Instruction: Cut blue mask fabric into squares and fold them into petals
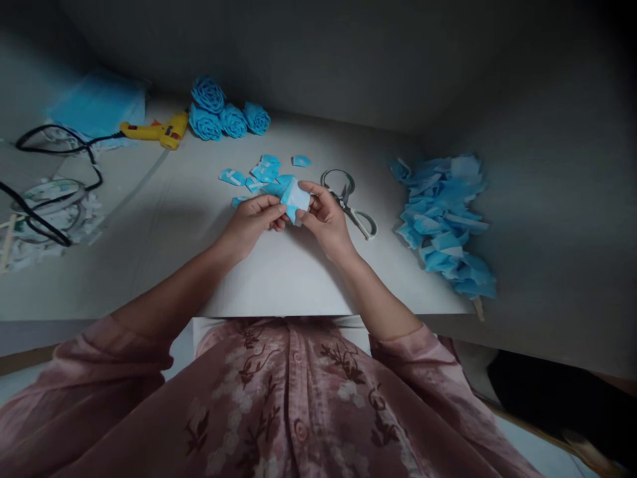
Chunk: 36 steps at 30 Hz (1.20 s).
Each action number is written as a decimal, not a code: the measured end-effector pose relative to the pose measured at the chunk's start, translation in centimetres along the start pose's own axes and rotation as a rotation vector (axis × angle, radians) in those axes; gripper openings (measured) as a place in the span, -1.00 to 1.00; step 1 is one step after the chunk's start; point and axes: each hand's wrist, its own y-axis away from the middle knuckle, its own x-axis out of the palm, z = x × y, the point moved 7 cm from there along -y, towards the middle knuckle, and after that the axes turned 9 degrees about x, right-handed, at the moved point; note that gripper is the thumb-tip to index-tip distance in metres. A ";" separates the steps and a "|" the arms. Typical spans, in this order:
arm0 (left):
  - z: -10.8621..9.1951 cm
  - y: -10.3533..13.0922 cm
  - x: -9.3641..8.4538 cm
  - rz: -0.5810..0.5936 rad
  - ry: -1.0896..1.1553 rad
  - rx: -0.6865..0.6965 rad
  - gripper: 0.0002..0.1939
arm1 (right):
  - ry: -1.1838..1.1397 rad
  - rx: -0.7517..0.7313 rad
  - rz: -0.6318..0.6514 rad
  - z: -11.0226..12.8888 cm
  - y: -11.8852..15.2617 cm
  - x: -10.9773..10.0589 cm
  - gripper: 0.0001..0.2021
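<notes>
A blue-and-white piece [297, 196] is pinched by the left hand [247, 226] and the right hand [331, 226]; scissors [350, 210] (one handle pale) are noted at its three o'clock.

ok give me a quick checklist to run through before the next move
1. Left-hand grip on the blue-and-white piece: ok, fingers pinch it.
2. Right-hand grip on the same piece: ok, it holds the right side.
3. One hand free: not ok, both are on the piece.
4. Small cut blue pieces close by: ok, they lie just beyond the hands.
5. Scissors set down: ok, they lie beside the right hand.
6. Yellow glue gun hot: cannot tell; its nozzle points toward the blue rosettes.
</notes>
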 end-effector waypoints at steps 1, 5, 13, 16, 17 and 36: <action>-0.1 0.0 0.0 0.006 -0.011 0.010 -0.79 | 0.000 0.006 0.006 0.0 0.0 0.0 -0.35; -0.1 0.0 -0.1 0.021 -0.063 0.029 -0.75 | 0.035 0.011 -0.005 0.3 0.0 -0.1 -0.32; -0.5 0.1 0.1 0.026 -0.125 0.057 -0.70 | 0.094 0.017 -0.013 -0.4 -0.3 0.0 -0.21; -0.7 0.1 0.2 0.045 -0.124 0.066 -0.66 | 0.090 0.017 -0.026 -0.3 -0.2 -0.1 -0.21; -0.6 0.1 0.2 0.043 -0.128 0.068 -0.66 | 0.085 0.015 -0.025 -0.2 -0.2 -0.1 -0.21; -0.1 0.2 0.4 0.120 -0.184 0.028 -0.67 | 0.090 0.053 -0.018 0.2 -0.4 -0.9 -0.49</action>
